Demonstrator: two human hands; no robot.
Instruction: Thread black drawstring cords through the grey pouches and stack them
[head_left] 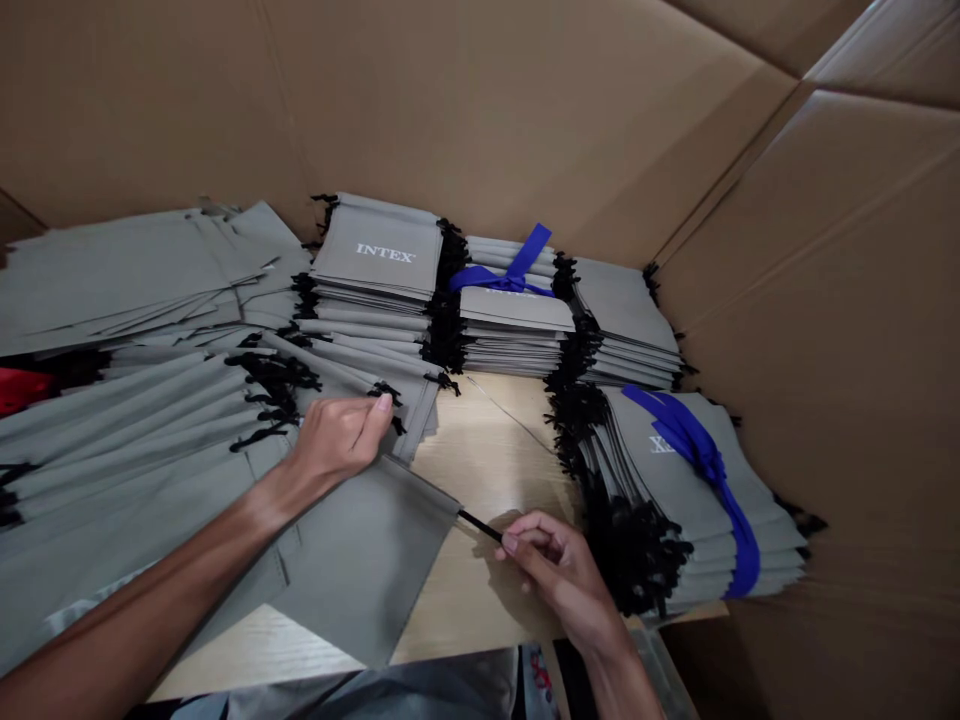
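Note:
A loose grey drawstring pouch (367, 570) lies flat on the wooden table (495, 450) in front of me. My left hand (337, 435) rests on its upper left edge, fingers closed in a pinch on the fabric. My right hand (551, 570) pinches the black drawstring (480, 526) that sticks out of the pouch's right corner. Both hands sit between piles of the same grey pouches.
Stacks of grey pouches with black cords fill the left (135, 400) and back, one printed INTEX (379, 255). Two bundles tied with blue ribbon sit at the back (510, 290) and right (697, 490). Cardboard walls (825, 300) enclose the table.

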